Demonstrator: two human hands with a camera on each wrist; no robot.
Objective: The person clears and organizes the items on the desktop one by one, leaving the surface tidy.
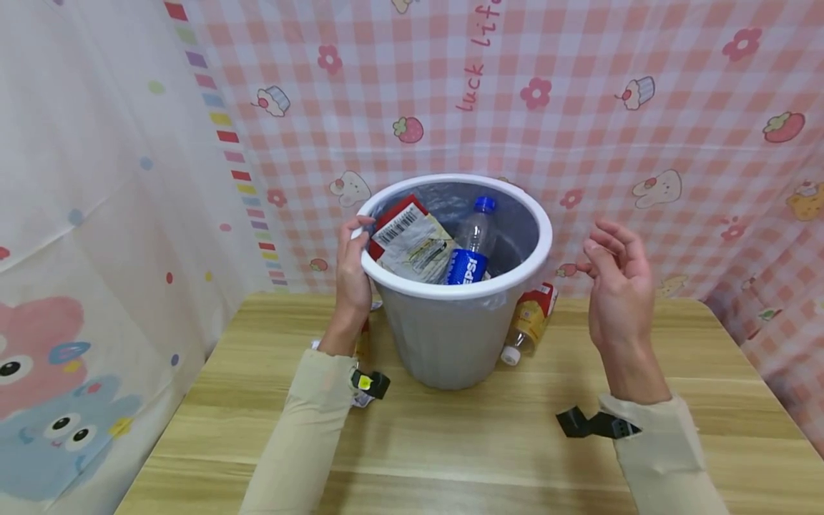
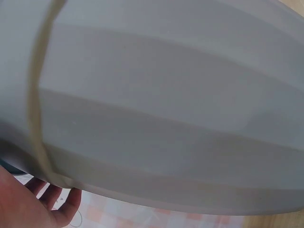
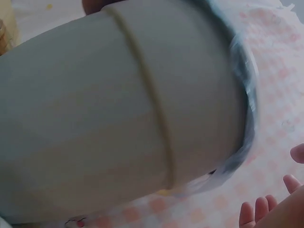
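A grey trash bin (image 1: 444, 336) with a white rim and a thin plastic liner stands on the wooden table. Inside it lie a Pepsi bottle (image 1: 475, 243) with a blue cap and a flattened packet (image 1: 415, 247) with a barcode. My left hand (image 1: 352, 268) grips the bin's left rim, and its fingertips (image 2: 71, 204) show against the bin's side in the left wrist view. To the right of the bin my right hand (image 1: 619, 293) is raised in the air with loosely bent fingers, holding nothing. A tan band (image 3: 152, 95) circles the bin's wall.
On the table (image 1: 476, 458), a bottle (image 1: 529, 325) with a yellow and red label and white cap lies against the bin's right side. Other litter is partly hidden behind my left forearm. A pink checked cloth (image 1: 489, 86) hangs behind the table.
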